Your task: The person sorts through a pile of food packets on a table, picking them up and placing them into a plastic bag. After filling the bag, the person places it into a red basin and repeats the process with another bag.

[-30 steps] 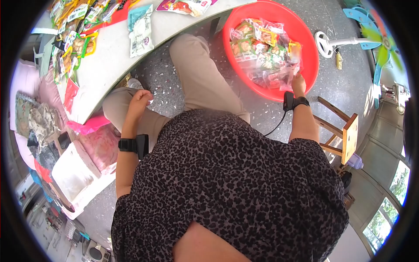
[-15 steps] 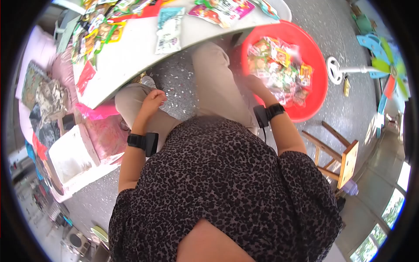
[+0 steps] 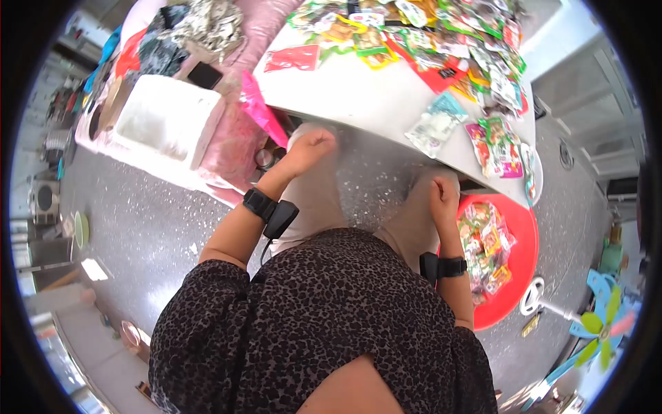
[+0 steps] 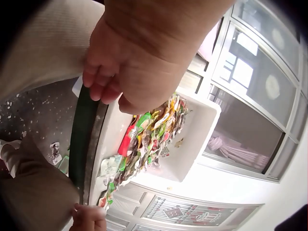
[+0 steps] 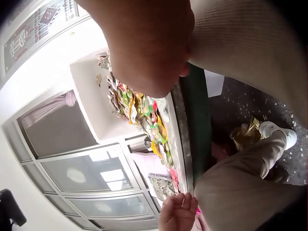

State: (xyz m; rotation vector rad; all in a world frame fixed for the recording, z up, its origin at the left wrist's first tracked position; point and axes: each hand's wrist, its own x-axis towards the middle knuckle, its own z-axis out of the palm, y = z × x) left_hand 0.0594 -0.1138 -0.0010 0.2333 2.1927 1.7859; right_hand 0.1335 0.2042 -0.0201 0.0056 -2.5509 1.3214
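Observation:
My left hand [image 3: 310,153], its fingers loosely curled, hangs over the left knee near the table's front edge. Over the right knee is my right hand [image 3: 443,196], also loosely curled, beside the red basin [image 3: 526,252]. Neither hand shows anything in its grip. Small snack packets [image 3: 488,241] fill part of the basin. On the white table [image 3: 345,86] lies a heap of colourful snack packets [image 3: 476,41]. Closer to the front edge are a pale blue-and-white packet [image 3: 436,125] and a pink-purple packet [image 3: 486,152]; a red packet [image 3: 292,58] lies at the left.
A pink couch [image 3: 231,145] with clothes and a white box [image 3: 165,124] stands left of the table. On the right, a fan [image 3: 604,331] with green blades stands on the speckled floor [image 3: 172,228]. In the left wrist view, a white wall-like rim [image 4: 207,125] rises behind the heap.
My right hand has left the basin and come over the right knee. The view has turned, bringing the table's packet heap to the upper right. The left hand stays loosely curled.

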